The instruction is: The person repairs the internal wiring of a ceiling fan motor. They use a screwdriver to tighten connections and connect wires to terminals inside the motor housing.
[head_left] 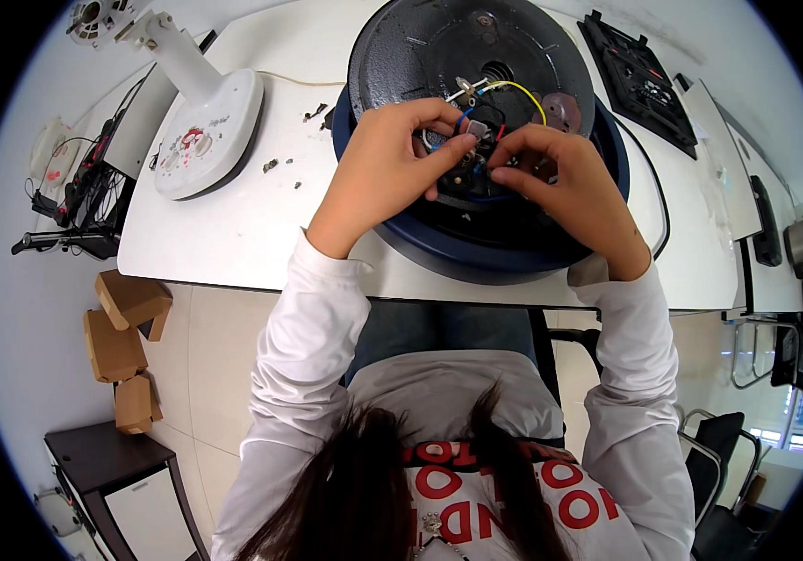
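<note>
An opened round appliance, with a dark blue shell (476,265) and a black round plate (434,51), lies on the white table in front of me. Colored wires run out of it, among them a yellow wire (530,91). My left hand (392,164) is closed, thumb and forefinger pinching a small translucent grey piece (478,129) among the wires. Opposite it, my right hand (565,173) has its fingertips pressed together at the dark inner parts. What sits between them is hidden by the fingers.
A white fan stand (200,131) stands at the left of the table (243,220), with dark crumbs (271,165) nearby. At the far right lies an open black tool case (640,79). A black cable (660,187) curves along the appliance's right side. Cardboard boxes (114,344) are on the floor at left.
</note>
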{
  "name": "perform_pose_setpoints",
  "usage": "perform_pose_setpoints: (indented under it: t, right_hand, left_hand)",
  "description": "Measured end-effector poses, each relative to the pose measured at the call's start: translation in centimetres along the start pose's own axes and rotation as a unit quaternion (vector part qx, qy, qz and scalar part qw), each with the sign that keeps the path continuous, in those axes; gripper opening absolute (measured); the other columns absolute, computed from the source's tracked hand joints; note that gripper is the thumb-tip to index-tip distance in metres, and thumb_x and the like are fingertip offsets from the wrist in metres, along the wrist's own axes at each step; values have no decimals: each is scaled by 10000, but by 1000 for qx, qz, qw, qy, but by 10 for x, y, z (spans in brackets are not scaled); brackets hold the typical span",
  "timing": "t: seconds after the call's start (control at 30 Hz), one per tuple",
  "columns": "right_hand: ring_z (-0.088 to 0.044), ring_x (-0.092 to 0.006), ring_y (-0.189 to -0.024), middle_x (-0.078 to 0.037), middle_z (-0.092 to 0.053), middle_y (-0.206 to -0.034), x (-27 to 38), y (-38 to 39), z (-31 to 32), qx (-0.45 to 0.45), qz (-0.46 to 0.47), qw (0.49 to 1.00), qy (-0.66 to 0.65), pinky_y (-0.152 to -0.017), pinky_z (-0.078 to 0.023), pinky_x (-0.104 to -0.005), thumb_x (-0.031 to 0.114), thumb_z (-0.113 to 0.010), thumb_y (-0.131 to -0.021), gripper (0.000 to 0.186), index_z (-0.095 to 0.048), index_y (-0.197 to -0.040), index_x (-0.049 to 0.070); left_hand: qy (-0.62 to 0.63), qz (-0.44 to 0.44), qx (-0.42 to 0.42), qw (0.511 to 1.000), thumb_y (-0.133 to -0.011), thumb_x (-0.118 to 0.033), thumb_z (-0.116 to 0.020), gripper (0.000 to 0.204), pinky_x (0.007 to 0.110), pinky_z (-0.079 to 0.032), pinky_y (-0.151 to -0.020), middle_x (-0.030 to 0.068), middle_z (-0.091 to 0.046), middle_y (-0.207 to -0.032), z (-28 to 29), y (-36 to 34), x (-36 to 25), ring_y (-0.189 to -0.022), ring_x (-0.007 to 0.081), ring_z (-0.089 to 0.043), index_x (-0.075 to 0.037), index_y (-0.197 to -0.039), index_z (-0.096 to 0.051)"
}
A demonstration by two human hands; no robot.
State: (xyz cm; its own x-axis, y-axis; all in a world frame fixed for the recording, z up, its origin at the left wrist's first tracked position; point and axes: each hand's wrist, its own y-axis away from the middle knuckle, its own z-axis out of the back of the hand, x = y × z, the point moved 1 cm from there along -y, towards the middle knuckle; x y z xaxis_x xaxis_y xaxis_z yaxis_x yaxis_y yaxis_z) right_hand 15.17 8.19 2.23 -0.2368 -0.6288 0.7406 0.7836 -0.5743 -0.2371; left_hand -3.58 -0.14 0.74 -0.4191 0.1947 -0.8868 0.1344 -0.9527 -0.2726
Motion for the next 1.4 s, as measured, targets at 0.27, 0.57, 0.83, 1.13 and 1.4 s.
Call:
perform_pose_setpoints:
  t: [0.27,0.57,0.83,1.13,1.4]
  right_hand:
    - [-593,-123,-708,-52,-660,-879,4,3,2,25,33,999,8,-631,-450,-248,96,-712,-833,129,-675,-933,23]
    - [-565,-61,-781,-24,-667,-1130,-12,-43,32,-47,223,972,62,-653,-442,-196,37,-670,-860,79,-664,-938,20]
    - [-566,-41,-741,-28,-696,-969,-7,-69,41,80,94,985,119,-613,-454,-182,76,-651,-892,128,-674,-999,10]
    - [-601,-33,-776,-25,-688,-909,-15,-58,40,80,75,993,37,-607,-467,-167,55,-653,-886,145,-665,-1010,-19]
    - [-659,-156,-699,-59,-708,-809,-29,-68,39,62,102,992,32,-668,-514,-249,182,-680,-808,169,-710,-895,40]
  left_hand:
    - [10,7,-8,1000,-883,-129,-702,184,191,-385,-443,50,-673,-761,0,-1,3,-474,74,-557,34,-963,-667]
    - [18,37,-5,999,-881,-116,-702,168,198,-405,-448,57,-672,-741,1,-5,1,-466,82,-565,43,-930,-675]
    - [24,30,-13,999,-888,-115,-692,173,199,-389,-437,50,-661,-725,1,-6,6,-444,75,-536,53,-929,-682]
    - [-9,76,-38,996,-813,-148,-729,215,244,-423,-416,95,-676,-655,-1,-12,-7,-412,122,-564,61,-841,-689]
    - [-194,-36,-39,979,-846,-199,-720,226,236,-338,-398,30,-631,-645,4,-31,-11,-412,75,-456,23,-837,-685]
